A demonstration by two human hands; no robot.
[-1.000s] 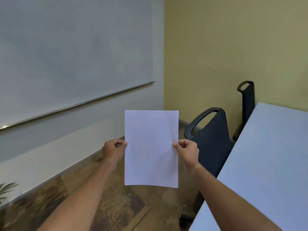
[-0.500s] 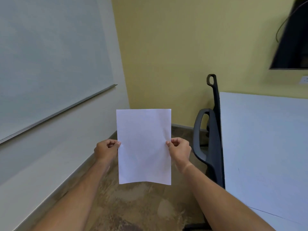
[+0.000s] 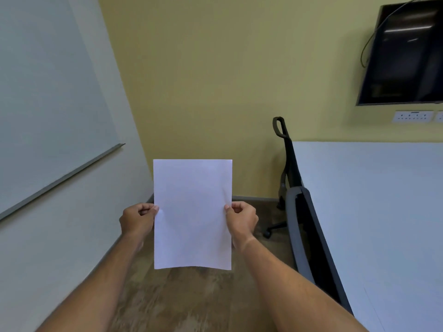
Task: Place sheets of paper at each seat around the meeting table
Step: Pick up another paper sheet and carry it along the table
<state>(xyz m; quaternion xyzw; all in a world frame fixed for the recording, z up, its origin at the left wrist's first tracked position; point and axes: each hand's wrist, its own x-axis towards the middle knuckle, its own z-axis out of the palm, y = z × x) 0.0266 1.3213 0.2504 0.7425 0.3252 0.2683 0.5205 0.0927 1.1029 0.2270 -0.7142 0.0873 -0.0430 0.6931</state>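
Head view. A single sheet of paper [image 3: 192,213], plain white, rectangular and matte, is held upright in the air in portrait orientation, facing the person. Its lower edge bows slightly and a faint crease runs near its right edge. The sheet is clear of the bench [image 3: 374,224] and hangs well to the left of it, above the floor [image 3: 191,300].

The left hand [image 3: 137,219] is clamped on the sheet's left edge at about mid-height, thumb on the near face, the fingers curled behind. The right hand [image 3: 242,220] is clamped on the sheet's right edge at the same height, in the same pinch. Both forearms are bare and reach up from the lower edge of the frame.

Right of the sheet stands the bench, a smooth, pale, flat-topped slab with a straight near edge. Between sheet and bench a chair [image 3: 309,240] is tucked against the bench edge: dark back, grey curved frame. Beyond it a second chair [image 3: 287,159], black and thin in profile with a looped top, also stands at the bench edge.

Left of the sheet a whiteboard [image 3: 48,92], glossy with a metal lower rail, is fixed to the pale wall. Behind the sheet the wall is flat yellow. Up and right of the sheet a dark glossy screen [image 3: 407,53] is mounted, with white sockets [image 3: 412,116] below it. The floor is mottled brown, stone-like.
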